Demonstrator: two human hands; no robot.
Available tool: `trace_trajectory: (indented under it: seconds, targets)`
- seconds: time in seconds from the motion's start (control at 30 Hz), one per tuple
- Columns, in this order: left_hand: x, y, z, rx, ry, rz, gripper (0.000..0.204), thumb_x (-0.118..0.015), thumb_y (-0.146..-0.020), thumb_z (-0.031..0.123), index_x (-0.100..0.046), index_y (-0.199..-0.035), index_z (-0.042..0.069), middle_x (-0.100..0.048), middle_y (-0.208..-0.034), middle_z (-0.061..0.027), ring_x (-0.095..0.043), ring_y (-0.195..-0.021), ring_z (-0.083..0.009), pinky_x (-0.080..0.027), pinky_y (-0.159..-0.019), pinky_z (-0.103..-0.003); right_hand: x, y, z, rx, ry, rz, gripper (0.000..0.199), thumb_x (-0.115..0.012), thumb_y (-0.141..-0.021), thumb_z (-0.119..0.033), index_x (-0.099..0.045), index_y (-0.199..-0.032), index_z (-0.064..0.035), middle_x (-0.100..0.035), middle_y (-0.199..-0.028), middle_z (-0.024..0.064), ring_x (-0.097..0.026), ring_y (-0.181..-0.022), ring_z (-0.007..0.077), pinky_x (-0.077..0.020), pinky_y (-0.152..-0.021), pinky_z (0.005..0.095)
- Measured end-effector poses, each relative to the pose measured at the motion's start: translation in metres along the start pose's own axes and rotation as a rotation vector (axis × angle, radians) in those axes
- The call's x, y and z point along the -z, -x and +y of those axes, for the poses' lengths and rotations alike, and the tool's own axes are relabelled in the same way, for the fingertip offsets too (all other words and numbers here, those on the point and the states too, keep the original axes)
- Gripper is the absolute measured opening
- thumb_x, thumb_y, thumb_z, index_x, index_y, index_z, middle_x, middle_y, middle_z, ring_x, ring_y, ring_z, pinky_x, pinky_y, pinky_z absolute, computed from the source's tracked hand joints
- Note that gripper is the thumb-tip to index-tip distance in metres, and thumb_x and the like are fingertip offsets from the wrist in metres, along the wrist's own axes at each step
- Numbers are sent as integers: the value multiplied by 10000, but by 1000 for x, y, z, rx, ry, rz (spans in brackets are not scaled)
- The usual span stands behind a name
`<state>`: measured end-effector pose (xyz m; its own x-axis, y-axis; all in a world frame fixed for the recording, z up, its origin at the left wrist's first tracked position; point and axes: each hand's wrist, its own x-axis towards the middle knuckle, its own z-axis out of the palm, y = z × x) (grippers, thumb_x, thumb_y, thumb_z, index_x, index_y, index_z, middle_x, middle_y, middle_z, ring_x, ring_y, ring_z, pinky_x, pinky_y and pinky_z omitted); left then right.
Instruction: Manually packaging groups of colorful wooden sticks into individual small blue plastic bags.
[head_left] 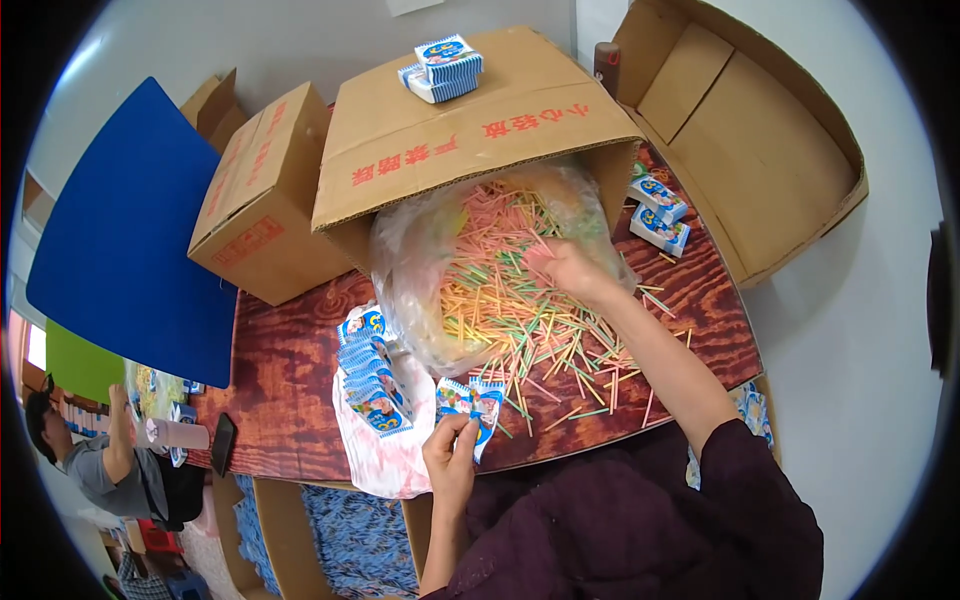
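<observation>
My left hand (450, 458), at the table's front edge, pinches a small blue-and-white packet (486, 402) between thumb and fingers. Whether the packet's mouth is open, I cannot make out. Thin pastel sticks (490, 280) in pink, yellow, orange and green spill from a clear plastic bag (405, 275) inside a cardboard box lying on its side. Over this heap, my right hand (572, 270) has its fingers closed around some pink sticks; their far ends are hard to tell from the pile. Left of the held packet, a row of similar packets (375, 378) rests on a pink-stained white cloth (365, 465).
Two blue-and-white packs (442, 70) sit on top of the big box (400, 130). More packets (658, 215) lie at the right, beside an open carton (760, 150). A closed carton (262, 190) stands left. A phone (223, 445) and another person (110, 465) are farther left.
</observation>
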<state>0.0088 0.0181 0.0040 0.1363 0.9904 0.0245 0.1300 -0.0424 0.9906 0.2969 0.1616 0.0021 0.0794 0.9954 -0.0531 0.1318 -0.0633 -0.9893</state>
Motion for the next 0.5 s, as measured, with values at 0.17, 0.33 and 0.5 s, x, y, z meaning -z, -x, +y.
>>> trace_trajectory:
  seconds: [0.17,0.33,0.5]
  targets:
    - [-3,0,-2,17,73,-7,76,-610,-903,26,-617,-861,-37,-595,-800,-24,-513,-737,-67,-413,-662,-213,18,8,-6,79,146,74,216,-528,-982,-192,-620,-991,3,-637,-778,35,-574,-671,105,-476,-644,250]
    - [-12,-1,2,171,250,93,68,-604,-911,33,-622,-902,-32,-600,-827,-12,-518,-767,-61,-412,-696,-203,3,40,-16,-93,-329,-57,182,-556,-959,-207,-612,-902,-44,-592,-671,4,-525,-528,61,-387,-446,207]
    - [-41,-51,28,-135,213,67,109,-555,-939,44,-623,-958,-39,-636,-1029,-57,-569,-898,-96,-444,-815,-236,-31,82,-15,-270,-595,-468,203,-544,-979,-238,-558,-887,-58,-520,-653,-22,-398,-452,26,-277,-388,161]
